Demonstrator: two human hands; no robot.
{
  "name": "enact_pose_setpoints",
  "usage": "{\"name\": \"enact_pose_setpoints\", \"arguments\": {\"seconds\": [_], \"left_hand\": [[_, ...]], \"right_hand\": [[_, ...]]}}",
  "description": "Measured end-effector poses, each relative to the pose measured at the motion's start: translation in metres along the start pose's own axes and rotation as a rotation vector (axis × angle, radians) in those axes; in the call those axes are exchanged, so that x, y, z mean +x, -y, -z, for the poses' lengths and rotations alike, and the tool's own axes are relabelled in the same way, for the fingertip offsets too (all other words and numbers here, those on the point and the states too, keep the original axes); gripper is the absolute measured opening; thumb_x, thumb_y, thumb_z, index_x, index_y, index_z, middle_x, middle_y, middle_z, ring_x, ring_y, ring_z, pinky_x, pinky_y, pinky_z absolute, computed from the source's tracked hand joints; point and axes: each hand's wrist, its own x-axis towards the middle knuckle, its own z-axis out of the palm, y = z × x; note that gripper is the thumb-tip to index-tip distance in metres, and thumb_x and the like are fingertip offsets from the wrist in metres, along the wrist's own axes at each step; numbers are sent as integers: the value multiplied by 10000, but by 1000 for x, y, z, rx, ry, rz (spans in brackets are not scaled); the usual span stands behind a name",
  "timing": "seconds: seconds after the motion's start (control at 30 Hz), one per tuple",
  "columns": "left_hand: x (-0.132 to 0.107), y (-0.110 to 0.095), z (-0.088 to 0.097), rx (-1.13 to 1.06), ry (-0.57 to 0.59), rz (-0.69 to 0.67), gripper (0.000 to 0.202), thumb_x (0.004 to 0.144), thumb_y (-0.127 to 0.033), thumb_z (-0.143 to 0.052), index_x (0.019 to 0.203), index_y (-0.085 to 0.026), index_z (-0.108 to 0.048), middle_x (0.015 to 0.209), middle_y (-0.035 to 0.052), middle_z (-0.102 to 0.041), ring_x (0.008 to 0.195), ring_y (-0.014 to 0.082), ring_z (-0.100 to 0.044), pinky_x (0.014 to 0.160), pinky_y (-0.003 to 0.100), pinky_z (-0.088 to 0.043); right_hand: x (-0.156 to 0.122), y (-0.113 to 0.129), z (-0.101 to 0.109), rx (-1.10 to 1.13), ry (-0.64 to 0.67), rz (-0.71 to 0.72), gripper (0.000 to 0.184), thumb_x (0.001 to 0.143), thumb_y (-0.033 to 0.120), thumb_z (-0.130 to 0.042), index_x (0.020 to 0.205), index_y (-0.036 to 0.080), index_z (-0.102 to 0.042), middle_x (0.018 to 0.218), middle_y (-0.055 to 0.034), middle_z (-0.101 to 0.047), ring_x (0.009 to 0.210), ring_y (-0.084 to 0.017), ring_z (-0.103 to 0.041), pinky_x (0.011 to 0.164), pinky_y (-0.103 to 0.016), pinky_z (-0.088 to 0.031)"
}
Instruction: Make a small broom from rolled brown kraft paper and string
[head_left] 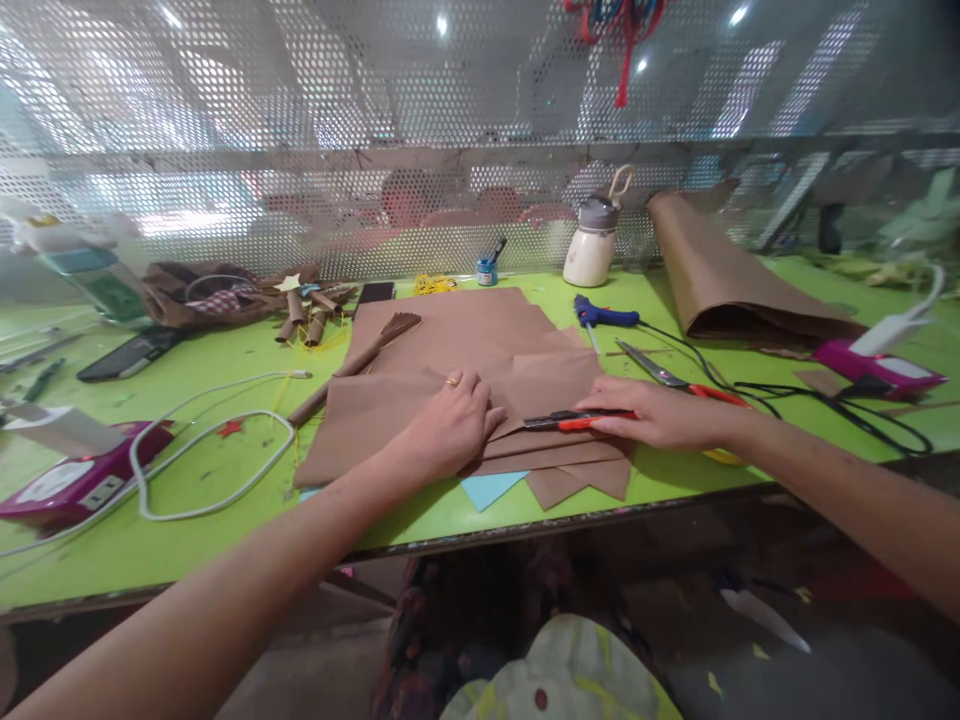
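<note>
My left hand [456,425] rests palm down with bent fingers on a folded stack of brown paper [382,420], holding it against the table. A ring shows on one finger. In my right hand [652,412] is a utility knife [559,420] with red and black parts. Its blade end points left and lies at the folded edge of the paper, close to my left thumb. Corners of light blue paper [491,488] stick out under the stack. A rolled brown paper stick [349,370] with a fringed end lies across the paper's left side.
Scissors [652,365] and a blue glue gun [607,315] with a black cord lie right. Behind stand a white bottle [590,245], a small blue jar [487,268] and a large brown paper roll [727,270]. Left are a white cable [142,470], a purple power strip [90,475] and a phone [131,352].
</note>
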Motion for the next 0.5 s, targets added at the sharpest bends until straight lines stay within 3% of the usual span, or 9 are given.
{"name": "enact_pose_setpoints", "arguments": {"seconds": [0.5], "left_hand": [[1, 1, -2, 56, -15, -42, 329, 948, -327, -321, 873, -101, -548, 863, 115, -521, 826, 241, -469, 877, 418, -380]], "right_hand": [[-20, 14, -9, -20, -101, -41, 392, 935, 418, -373, 1204, 232, -591, 978, -94, -557, 937, -227, -517, 854, -379, -412]]}}
